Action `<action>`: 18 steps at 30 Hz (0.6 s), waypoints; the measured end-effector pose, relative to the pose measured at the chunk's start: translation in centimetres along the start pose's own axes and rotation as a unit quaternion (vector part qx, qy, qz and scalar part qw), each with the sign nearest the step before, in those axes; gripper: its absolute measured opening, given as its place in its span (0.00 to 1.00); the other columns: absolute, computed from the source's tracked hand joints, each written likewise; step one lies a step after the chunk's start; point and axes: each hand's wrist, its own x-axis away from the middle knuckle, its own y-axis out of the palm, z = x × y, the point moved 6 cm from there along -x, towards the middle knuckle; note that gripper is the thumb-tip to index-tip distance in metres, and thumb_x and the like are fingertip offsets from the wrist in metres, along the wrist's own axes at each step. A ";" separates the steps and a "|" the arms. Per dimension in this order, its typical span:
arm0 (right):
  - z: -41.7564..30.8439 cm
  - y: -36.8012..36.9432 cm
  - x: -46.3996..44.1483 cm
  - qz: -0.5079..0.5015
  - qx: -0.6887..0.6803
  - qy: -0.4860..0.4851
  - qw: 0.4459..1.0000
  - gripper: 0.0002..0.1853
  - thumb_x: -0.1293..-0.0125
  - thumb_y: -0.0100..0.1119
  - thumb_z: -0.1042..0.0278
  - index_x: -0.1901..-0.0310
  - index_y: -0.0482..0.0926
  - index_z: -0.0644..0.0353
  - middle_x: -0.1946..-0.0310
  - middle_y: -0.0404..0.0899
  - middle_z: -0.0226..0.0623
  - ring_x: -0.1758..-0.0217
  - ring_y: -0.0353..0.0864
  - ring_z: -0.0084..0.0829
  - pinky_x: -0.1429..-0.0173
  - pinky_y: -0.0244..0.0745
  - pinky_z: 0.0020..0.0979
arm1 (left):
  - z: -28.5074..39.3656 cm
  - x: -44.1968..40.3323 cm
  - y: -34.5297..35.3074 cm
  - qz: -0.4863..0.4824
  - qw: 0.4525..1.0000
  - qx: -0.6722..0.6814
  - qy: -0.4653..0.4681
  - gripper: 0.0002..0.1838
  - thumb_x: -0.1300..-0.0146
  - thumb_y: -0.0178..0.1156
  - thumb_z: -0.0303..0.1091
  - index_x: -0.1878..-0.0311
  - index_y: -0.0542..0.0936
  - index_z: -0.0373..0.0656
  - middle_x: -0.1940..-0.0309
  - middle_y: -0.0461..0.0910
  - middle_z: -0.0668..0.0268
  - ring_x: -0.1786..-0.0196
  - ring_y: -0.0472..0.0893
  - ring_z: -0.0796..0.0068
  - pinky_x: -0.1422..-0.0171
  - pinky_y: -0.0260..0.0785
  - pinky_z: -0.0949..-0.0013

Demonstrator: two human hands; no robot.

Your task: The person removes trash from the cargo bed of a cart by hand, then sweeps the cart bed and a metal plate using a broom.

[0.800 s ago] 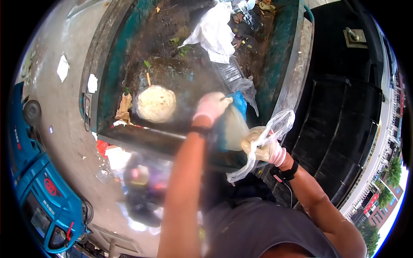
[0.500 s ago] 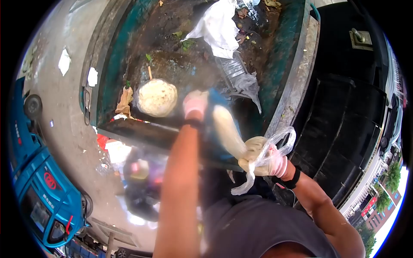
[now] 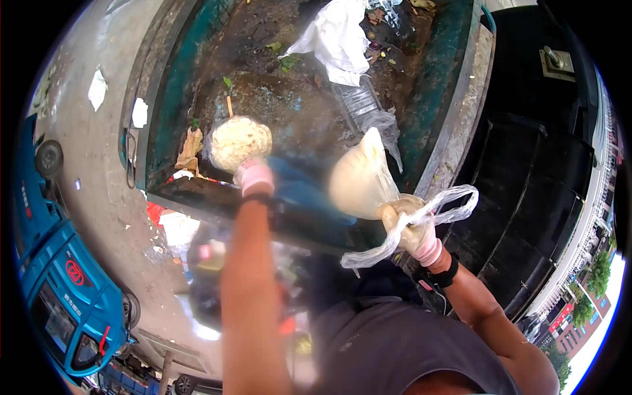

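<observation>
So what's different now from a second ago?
The left hand swept left, pulling the blurry blue bag with it, away from the pale bag, which shows more now. Neither hand visibly let go of anything. The right hand still grips the pale bag, and the round bundle and white sack stayed put.

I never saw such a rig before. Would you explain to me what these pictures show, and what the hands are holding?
There is no machine here: a person works with two hands. One camera, worn on the head, takes every picture, looking forward and down; the view bends towards its edges. The right hand grips a pale, filled plastic bag. The left hand holds some blue plastic, which is blurred. Below is a dirty, green-sided container. In it lie a round, pale bundle, a white bag, a clear tray and a brown leaf.
</observation>
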 end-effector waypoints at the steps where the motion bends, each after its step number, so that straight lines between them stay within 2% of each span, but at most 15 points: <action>1: 0.2 0.0 -0.4 0.019 0.003 -0.001 1.000 0.09 0.39 0.67 0.66 0.75 0.79 0.55 0.79 0.76 0.34 0.72 0.75 0.42 0.64 0.69 0.43 | -0.3 -0.4 -0.2 0.000 1.000 -0.011 0.000 0.17 0.28 0.59 0.45 0.50 0.90 0.46 0.48 0.88 0.53 0.45 0.88 0.50 0.45 0.81 0.49; 3: 0.3 0.8 -1.3 -0.021 0.182 -0.080 0.980 0.10 0.39 0.67 0.66 0.76 0.79 0.53 0.79 0.77 0.34 0.71 0.78 0.41 0.63 0.71 0.42 | -0.1 -0.1 -1.2 -0.005 0.999 -0.046 0.020 0.16 0.28 0.59 0.42 0.48 0.89 0.45 0.46 0.88 0.53 0.43 0.87 0.51 0.42 0.80 0.50; 7: 4.6 3.0 -2.0 -0.047 0.251 -0.046 0.966 0.09 0.37 0.65 0.60 0.72 0.85 0.51 0.73 0.84 0.37 0.65 0.85 0.44 0.58 0.78 0.43 | 1.2 -1.0 -3.0 -0.040 0.994 -0.043 0.089 0.18 0.30 0.58 0.41 0.46 0.89 0.44 0.42 0.86 0.52 0.39 0.85 0.50 0.37 0.78 0.51; 8: 6.3 3.4 -1.9 -0.082 0.247 0.018 0.966 0.11 0.34 0.63 0.56 0.68 0.88 0.52 0.68 0.88 0.39 0.62 0.87 0.46 0.56 0.79 0.46 | 1.4 -2.1 -1.2 -0.080 0.991 -0.010 0.107 0.19 0.31 0.58 0.40 0.44 0.88 0.43 0.42 0.86 0.51 0.39 0.85 0.49 0.35 0.77 0.53; 9: 5.6 3.2 -2.7 -0.121 0.260 0.057 0.956 0.14 0.33 0.62 0.53 0.66 0.88 0.52 0.65 0.88 0.42 0.60 0.88 0.48 0.53 0.80 0.48 | 3.2 -0.7 -2.4 -0.094 0.977 -0.068 0.178 0.20 0.31 0.57 0.41 0.44 0.88 0.42 0.42 0.86 0.50 0.39 0.85 0.48 0.35 0.77 0.52; 10: 6.5 3.9 -2.9 -0.155 0.278 0.101 0.943 0.15 0.32 0.61 0.52 0.65 0.89 0.53 0.64 0.89 0.43 0.57 0.88 0.49 0.51 0.81 0.47 | 3.9 -1.9 0.8 -0.105 0.971 -0.093 0.195 0.21 0.31 0.56 0.42 0.44 0.88 0.41 0.39 0.84 0.50 0.37 0.84 0.48 0.34 0.77 0.51; 11: 7.8 4.6 -3.2 -0.188 0.296 0.145 0.925 0.16 0.32 0.60 0.51 0.64 0.90 0.53 0.62 0.89 0.45 0.55 0.88 0.49 0.48 0.81 0.47 | 6.0 0.7 -0.4 -0.175 0.930 -0.158 0.280 0.23 0.31 0.55 0.43 0.40 0.86 0.42 0.34 0.80 0.50 0.34 0.81 0.48 0.32 0.76 0.51; 12: 8.9 5.3 -3.5 -0.232 0.329 0.174 0.899 0.16 0.32 0.60 0.51 0.62 0.90 0.54 0.60 0.89 0.45 0.54 0.89 0.49 0.47 0.82 0.46 | 6.7 2.1 -1.1 -0.217 0.955 -0.070 0.190 0.27 0.32 0.56 0.47 0.35 0.83 0.44 0.30 0.77 0.50 0.30 0.78 0.48 0.28 0.73 0.52; 14: 11.3 6.6 -3.7 -0.319 0.390 0.230 0.833 0.17 0.31 0.58 0.51 0.60 0.91 0.54 0.58 0.89 0.46 0.51 0.89 0.49 0.44 0.82 0.44 | 8.1 5.5 -3.2 -0.293 0.930 -0.028 0.219 0.35 0.36 0.58 0.57 0.32 0.80 0.44 0.30 0.76 0.50 0.28 0.76 0.49 0.25 0.69 0.51; 15: 12.3 7.1 -3.6 -0.320 0.400 0.237 0.825 0.18 0.31 0.58 0.52 0.58 0.91 0.55 0.57 0.90 0.45 0.50 0.89 0.48 0.43 0.82 0.44 | 8.2 6.7 -5.1 -0.318 0.922 -0.030 0.219 0.39 0.37 0.59 0.60 0.29 0.78 0.44 0.28 0.75 0.50 0.27 0.75 0.49 0.23 0.67 0.51; 17: 14.2 7.6 -3.7 -0.321 0.422 0.252 0.810 0.19 0.32 0.57 0.52 0.56 0.90 0.57 0.54 0.90 0.44 0.49 0.89 0.47 0.42 0.82 0.43 | 7.4 6.3 -7.5 -0.286 0.930 -0.006 0.231 0.41 0.36 0.58 0.62 0.25 0.74 0.45 0.26 0.73 0.51 0.25 0.73 0.49 0.20 0.64 0.52; 18: 12.3 7.3 -4.4 -0.336 0.418 0.222 0.814 0.17 0.32 0.58 0.56 0.55 0.90 0.59 0.54 0.90 0.43 0.48 0.89 0.46 0.43 0.82 0.43 | 6.1 5.5 -9.1 -0.249 0.948 0.023 0.195 0.42 0.35 0.57 0.63 0.24 0.72 0.45 0.26 0.73 0.51 0.24 0.72 0.50 0.20 0.63 0.52</action>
